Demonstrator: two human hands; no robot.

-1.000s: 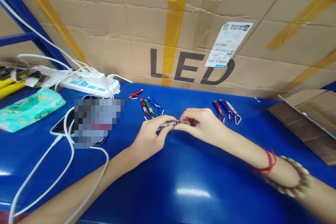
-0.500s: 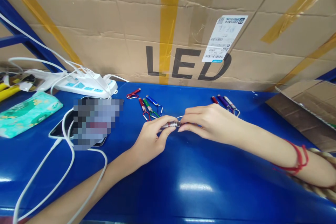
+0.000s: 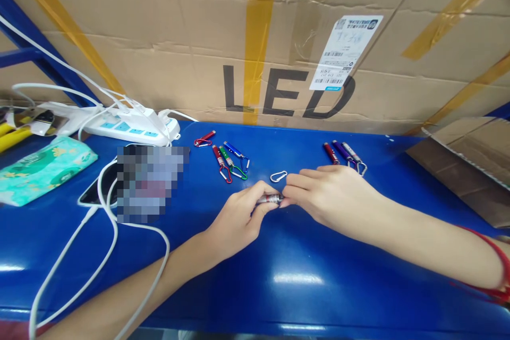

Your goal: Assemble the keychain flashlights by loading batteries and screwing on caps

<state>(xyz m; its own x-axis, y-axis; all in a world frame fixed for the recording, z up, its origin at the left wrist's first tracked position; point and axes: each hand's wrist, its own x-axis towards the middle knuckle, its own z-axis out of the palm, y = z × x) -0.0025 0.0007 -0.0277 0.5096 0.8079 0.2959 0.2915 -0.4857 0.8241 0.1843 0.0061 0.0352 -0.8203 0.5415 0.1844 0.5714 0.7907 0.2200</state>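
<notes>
My left hand (image 3: 239, 218) is closed round a small silver keychain flashlight (image 3: 270, 198) with a printed label, its right end sticking out between thumb and forefinger. Pinched at that right end are the fingertips of my right hand (image 3: 322, 191), which hide the tip. A silver carabiner clip (image 3: 278, 176) lies on the blue table just beyond my fingers. Behind my left hand lie a red flashlight (image 3: 219, 156), a green one (image 3: 225, 155) and a blue one (image 3: 232, 149), each with a clip. Past my right hand are red (image 3: 330, 153), purple (image 3: 341, 151) and silver (image 3: 350, 151) flashlights.
Another red flashlight (image 3: 207, 137) lies farther back. Left are a white power strip (image 3: 131, 126), a tissue pack (image 3: 48, 170), a phone (image 3: 98, 191) beside a blurred-out patch, and white cables (image 3: 113, 234), one crossing my left forearm. A large cardboard box (image 3: 179, 37) stands behind the blue table (image 3: 255, 287).
Both hands have shifted slightly right and down in the picture, with the silver flashlight between them. The silver carabiner, mostly hidden before, now shows whole on the table.
</notes>
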